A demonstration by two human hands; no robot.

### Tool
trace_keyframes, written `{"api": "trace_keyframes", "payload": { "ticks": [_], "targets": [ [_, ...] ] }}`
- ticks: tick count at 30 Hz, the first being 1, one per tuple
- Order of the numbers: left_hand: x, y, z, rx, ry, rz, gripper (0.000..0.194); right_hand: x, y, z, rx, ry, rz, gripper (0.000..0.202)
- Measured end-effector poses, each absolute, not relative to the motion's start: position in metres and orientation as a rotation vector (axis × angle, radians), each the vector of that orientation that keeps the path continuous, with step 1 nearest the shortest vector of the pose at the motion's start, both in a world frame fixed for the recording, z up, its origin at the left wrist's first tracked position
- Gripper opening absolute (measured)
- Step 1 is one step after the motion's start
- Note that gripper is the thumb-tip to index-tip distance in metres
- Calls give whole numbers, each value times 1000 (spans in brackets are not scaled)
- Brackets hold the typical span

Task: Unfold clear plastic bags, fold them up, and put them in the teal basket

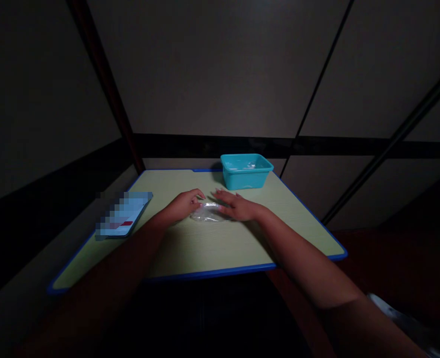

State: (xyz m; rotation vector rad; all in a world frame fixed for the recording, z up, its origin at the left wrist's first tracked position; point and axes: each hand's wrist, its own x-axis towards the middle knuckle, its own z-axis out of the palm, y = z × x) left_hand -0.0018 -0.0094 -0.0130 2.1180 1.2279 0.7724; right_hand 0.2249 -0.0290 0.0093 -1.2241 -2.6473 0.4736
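A clear, shiny plastic item, like a thin bag or wrapper (209,213), lies flat on the table between my hands. My left hand (185,205) is at its left edge, fingers bent and apart from the thumb, with the thumb tip by the plastic. Over its right end rests my right hand (239,207), fingers spread and stretched out, palm down, the thumb on or just above the plastic. Neither hand is seen closed round it. Part of the plastic is hidden under the right hand.
A turquoise plastic basket (246,180) stands at the back right of the table, with clear plastic pieces inside. At the left edge lies a tablet or phone-like device (130,214), its screen lit and blurred. The pale tabletop (205,253) has a blue rim; panelled walls stand behind.
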Motion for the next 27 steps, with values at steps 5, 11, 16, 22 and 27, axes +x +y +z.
{"api": "trace_keyframes", "payload": {
  "ticks": [5, 11, 16, 22, 27],
  "targets": [
    [-2, -10, -9, 2136, 1313, 798, 22, 209, -40, 8, -1312, -2844, 570, 69],
    [-13, -10, 3, 2108, 1444, 902, 26, 206, -41, 8, -1398, -2955, 499, 67],
    [-24, -7, 8, 2092, 1504, 967, 26, 215, -37, 7, -1374, -2968, 560, 67],
    [-27, -8, 12, 1954, 1365, 752, 35, 227, -32, 10, -1335, -2945, 691, 72],
    [-29, -11, 17, 2037, 1547, 667, 37, 228, -32, 13, -1336, -2966, 697, 76]
  ]
}}
